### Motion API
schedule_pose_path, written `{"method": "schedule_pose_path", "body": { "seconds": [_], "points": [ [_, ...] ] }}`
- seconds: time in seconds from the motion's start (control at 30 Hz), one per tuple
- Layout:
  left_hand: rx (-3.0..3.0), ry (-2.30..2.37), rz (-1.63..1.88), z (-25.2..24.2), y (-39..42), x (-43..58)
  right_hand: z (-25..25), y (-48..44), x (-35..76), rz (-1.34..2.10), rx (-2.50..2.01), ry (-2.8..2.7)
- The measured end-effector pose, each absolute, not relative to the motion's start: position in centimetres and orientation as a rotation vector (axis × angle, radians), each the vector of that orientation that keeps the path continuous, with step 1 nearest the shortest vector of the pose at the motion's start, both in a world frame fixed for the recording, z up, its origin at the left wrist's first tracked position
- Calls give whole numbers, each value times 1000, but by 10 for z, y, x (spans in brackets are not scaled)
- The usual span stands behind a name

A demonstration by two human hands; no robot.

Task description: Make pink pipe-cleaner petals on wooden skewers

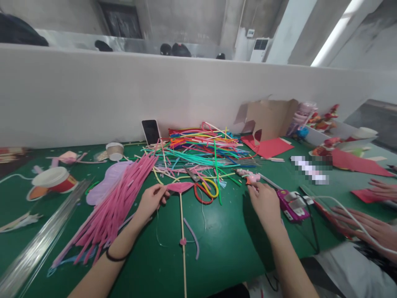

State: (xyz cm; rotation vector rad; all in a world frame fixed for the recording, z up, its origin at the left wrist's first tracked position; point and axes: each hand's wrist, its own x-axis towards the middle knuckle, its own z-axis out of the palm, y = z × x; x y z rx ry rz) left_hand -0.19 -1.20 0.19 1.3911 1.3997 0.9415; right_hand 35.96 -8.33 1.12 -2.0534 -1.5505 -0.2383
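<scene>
Probably light and soft, best taken by its stiffer pale wooden stick (pixel 182 215), the pink fuzzy leaf-shaped piece (pixel 180 188) was over the green desk (pixel 225 244), tip pinched in the left hand (pixel 152 200), right hand's (pixel 264 203) fingers clamped on a small pink object (pixel 253 178).

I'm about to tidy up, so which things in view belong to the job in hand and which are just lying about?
Apparently in the job:
pink piece, pinched by the left hand
wooden stick running down from it
pink object in the right hand
probably the pink pipe cleaners

Probably just lying about:
phone
red-and-white tub
cardboard
</scene>
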Motion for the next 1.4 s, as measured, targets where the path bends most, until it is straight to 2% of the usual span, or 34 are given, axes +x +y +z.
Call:
{"method": "schedule_pose_path", "body": {
  "seconds": [0.37, 0.9, 1.1, 1.27, 1.4],
  "points": [
    [1369, 1436, 976, -3, -14, 1, -21, -92, 377, -356, -2065, -1477],
    [1374, 1392, 1128, -11, -15, -7, -25, -96, 374, -480, -2071, -1592],
    [1583, 1559, 1143, -4, -15, -19, -11, -103, 344, -339, -1964, -1537],
    [1685, 1618, 1119, -2, -15, -20, 19, -78, 291, 62, -1802, -1803],
    [1745, 1622, 1116, -1, -15, -20, 22, -33, 258, 44, -1767, -1975]
  ]
}}
